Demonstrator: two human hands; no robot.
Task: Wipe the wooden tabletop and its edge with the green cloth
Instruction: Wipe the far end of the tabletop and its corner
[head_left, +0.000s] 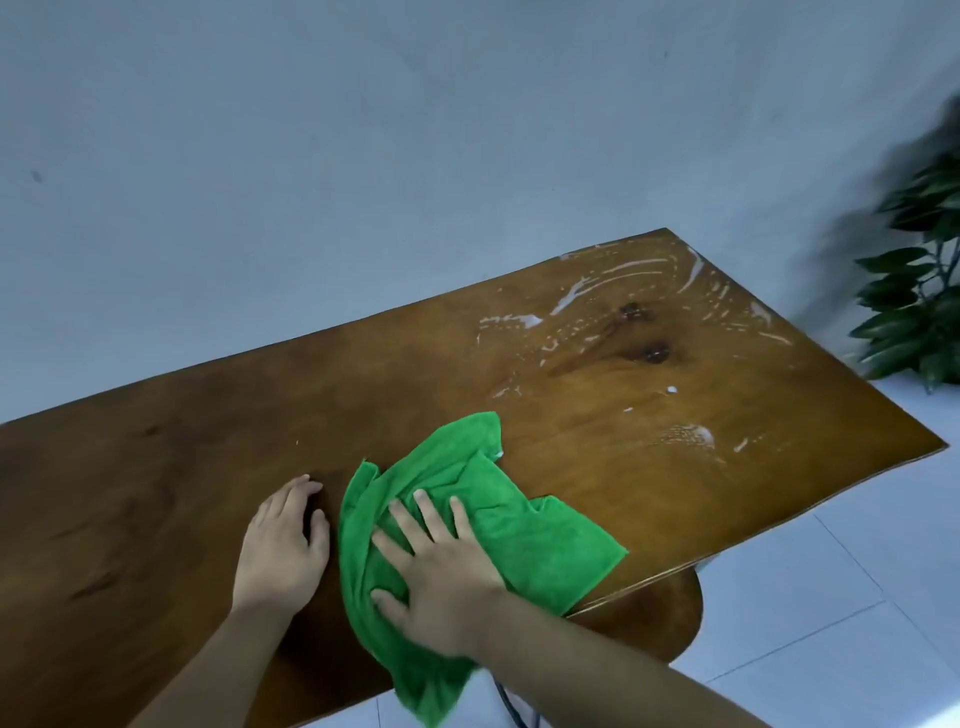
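Note:
The brown wooden tabletop fills the middle of the view, with white foamy streaks across its far right part. A crumpled green cloth lies near the front edge and hangs partly over it. My right hand presses flat on the cloth with fingers spread. My left hand rests flat on the bare wood just left of the cloth, holding nothing.
A pale blue-grey wall runs behind the table. A green leafy plant stands beyond the right end. White floor tiles show at the lower right, and a round wooden seat sits under the table's front edge.

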